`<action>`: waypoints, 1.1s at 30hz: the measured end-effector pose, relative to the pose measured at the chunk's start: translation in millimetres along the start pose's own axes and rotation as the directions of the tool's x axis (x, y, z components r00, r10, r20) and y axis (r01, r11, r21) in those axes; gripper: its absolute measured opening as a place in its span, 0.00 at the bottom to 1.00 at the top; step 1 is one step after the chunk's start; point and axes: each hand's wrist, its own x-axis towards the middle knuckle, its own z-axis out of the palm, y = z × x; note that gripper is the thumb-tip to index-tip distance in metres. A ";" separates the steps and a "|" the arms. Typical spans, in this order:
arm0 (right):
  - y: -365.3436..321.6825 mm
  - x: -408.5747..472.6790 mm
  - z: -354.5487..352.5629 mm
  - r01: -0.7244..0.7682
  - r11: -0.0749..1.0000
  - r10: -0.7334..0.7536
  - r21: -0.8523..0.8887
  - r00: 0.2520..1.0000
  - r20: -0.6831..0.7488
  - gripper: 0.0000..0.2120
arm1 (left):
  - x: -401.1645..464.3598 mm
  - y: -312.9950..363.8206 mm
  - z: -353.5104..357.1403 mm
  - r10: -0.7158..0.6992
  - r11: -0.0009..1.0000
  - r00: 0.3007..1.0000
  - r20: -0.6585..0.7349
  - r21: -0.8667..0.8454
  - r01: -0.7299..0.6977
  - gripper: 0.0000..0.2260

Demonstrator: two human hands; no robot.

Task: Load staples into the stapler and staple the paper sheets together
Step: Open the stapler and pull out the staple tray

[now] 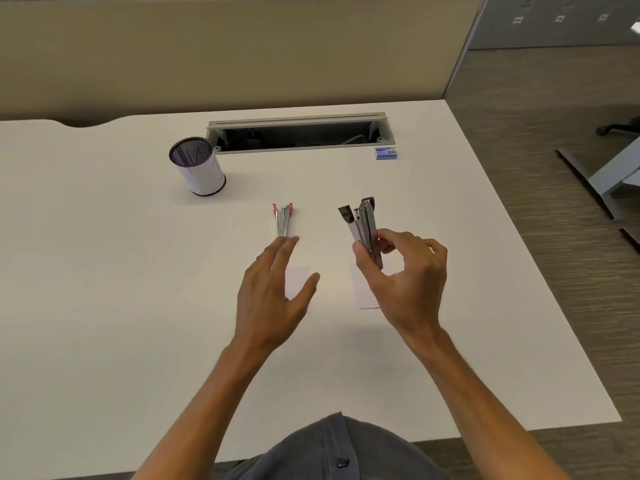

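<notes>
Seated at the white bench [104,306], you hold your right hand [408,282] raised above it, fingers and thumb pinched round the lower end of the stapler [365,226], which stands nearly upright and hinged open, its dark top arm splayed away from the metal staple channel. Your left hand [273,292] hovers with fingers straight and relaxed, holding nothing, its fingertips reaching toward a small red-handled metal tool [284,218] that lies on the bench just beyond them; whether it is a staple remover or a second stapler cannot be told. Two small paper sheets [362,289] lie flat beneath your hands, apart from each other and each partly hidden by a hand. Farther back, to the left, a mesh pen cup [199,168] stands; to the right, a small blue box [386,153], probably of staples, rests just beside the open cable tray [298,133] at the bench's far edge. The loading step appears to be in hand: the stapler is open but no strip of staples is visible in it. The next move likely calls for fetching staples from the blue box, well beyond either hand's present reach.
</notes>
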 end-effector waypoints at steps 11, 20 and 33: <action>-39.9 -18.7 -42.1 -0.150 0.947 0.132 0.285 0.988 0.081 0.09 | -6.6 52.5 -26.5 0.035 0.883 0.986 0.162 -0.467 0.046 0.15; -55.7 -22.6 -61.1 -0.424 0.737 0.289 0.526 0.901 0.322 0.11 | -9.9 80.4 -36.8 0.122 0.757 0.954 0.273 -0.647 0.088 0.16; -61.3 -24.9 -77.1 -0.518 0.635 0.230 0.573 0.835 0.500 0.13 | -11.2 89.3 -39.4 0.113 0.661 0.966 0.233 -0.744 0.103 0.15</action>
